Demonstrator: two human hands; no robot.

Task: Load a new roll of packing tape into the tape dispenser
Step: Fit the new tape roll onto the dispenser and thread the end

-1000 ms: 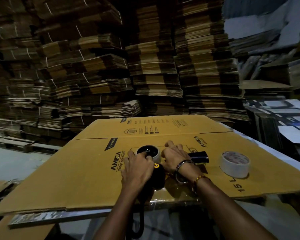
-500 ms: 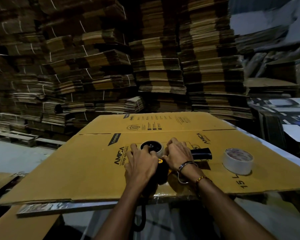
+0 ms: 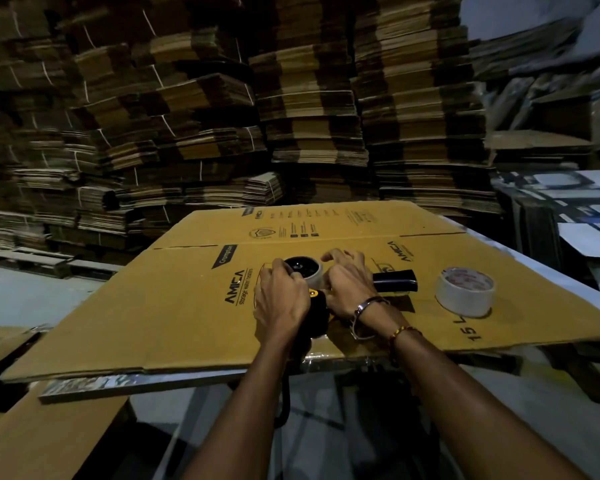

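A black tape dispenser [image 3: 317,311] with a yellow spot lies on a flattened cardboard box [image 3: 187,306]. Its black handle [image 3: 394,280] sticks out to the right. A nearly spent tape roll [image 3: 307,271] sits on the dispenser's spool, dark hub facing up. My left hand [image 3: 281,306] grips the dispenser body and the roll's left edge. My right hand [image 3: 347,280] curls its fingers round the roll's right side. A fuller whitish tape roll [image 3: 465,294] lies flat on the cardboard, to the right of both hands.
Tall stacks of flattened cartons [image 3: 291,98] rise behind the box. More cardboard sheets [image 3: 49,438] lie at lower left, and printed sheets [image 3: 568,216] sit at the right. The box overhangs its support's near edge [image 3: 136,381]. A black strap [image 3: 284,407] hangs below the dispenser.
Both hands stay on the dispenser and roll. The camera has tilted slightly, so the scene sits a little higher and further right. My right fingers have spread a little over the roll.
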